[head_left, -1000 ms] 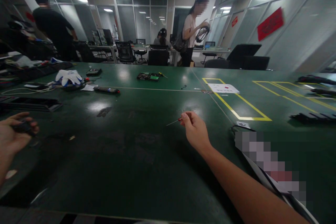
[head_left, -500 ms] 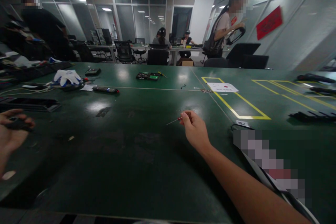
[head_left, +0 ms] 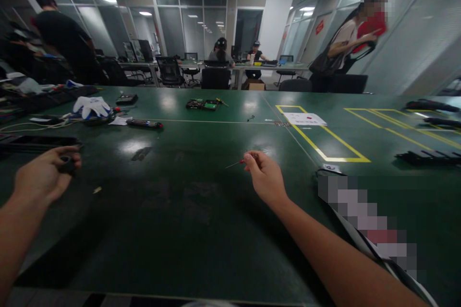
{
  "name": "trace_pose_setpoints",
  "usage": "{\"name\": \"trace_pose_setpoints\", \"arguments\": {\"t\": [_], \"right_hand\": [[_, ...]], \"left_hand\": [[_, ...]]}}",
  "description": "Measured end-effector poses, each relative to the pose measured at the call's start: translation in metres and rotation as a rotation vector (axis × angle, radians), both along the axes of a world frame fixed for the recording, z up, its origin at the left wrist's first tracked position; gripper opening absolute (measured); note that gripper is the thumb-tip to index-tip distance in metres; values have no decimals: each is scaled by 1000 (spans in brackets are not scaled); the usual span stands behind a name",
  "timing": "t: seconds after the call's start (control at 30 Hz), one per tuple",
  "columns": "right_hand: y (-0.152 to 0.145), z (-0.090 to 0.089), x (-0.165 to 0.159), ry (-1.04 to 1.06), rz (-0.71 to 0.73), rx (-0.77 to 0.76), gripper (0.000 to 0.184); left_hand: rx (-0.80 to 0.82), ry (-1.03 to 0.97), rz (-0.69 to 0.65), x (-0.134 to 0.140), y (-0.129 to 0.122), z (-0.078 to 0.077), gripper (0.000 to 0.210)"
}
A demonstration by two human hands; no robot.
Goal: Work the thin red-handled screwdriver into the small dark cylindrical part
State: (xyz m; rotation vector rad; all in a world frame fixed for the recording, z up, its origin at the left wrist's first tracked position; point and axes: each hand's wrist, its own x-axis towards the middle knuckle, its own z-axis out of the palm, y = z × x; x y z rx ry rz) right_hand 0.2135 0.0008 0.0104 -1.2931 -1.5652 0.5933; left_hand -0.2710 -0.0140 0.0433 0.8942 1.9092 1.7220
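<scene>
My right hand (head_left: 264, 172) is closed round the red handle of a small screwdriver (head_left: 235, 165) above the middle of the green table (head_left: 173, 259). The thin metal shaft points left, and most of the handle is hidden in my fingers. On the left, my left hand (head_left: 45, 172) grips a small dark object (head_left: 67, 165). Its kind cannot be made out, as my fingers cover part of it. Both hands are held over the tabletop, well apart from each other.
White-and-blue gloves (head_left: 91, 107), cables and a dark cylindrical tool (head_left: 144, 123) lie at the back left. An open tool case (head_left: 201, 104) sits farther back. Yellow tape outlines (head_left: 347, 159) and a paper sheet (head_left: 305, 119) are on the right. Several people are beyond the table.
My left hand has come in from the left edge toward the middle with the dark object. The right hand and screwdriver stay nearly in place. A person at the back right has moved right.
</scene>
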Motion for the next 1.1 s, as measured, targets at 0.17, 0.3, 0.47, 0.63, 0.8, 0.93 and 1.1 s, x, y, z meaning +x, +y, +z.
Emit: {"name": "trace_pose_setpoints", "arguments": {"t": [0.17,0.3,0.47,0.63,0.8,0.93,1.1], "right_hand": [[-2,-1,-1,-13,53,-17,32],[0,-8,-1,34,81,9,27],[-1,-5,-2,96,117,9,28],[-4,5,-3,167,54,19,32],[-2,5,-3,268,36,19,34],[-4,4,-5,224,38,15,31],[-6,6,-7,216,65,19,29]], "left_hand": [[-11,-72,-321,54,17,1,31],[-11,143,-566,109,27,3,30],[-103,554,-718,183,35,1,49],[-112,604,-955,242,29,-23,47],[-35,541,-1033,264,22,-48,32],[37,512,-1048,266,18,-49,34],[59,466,-1027,265,18,-49,36]]}}
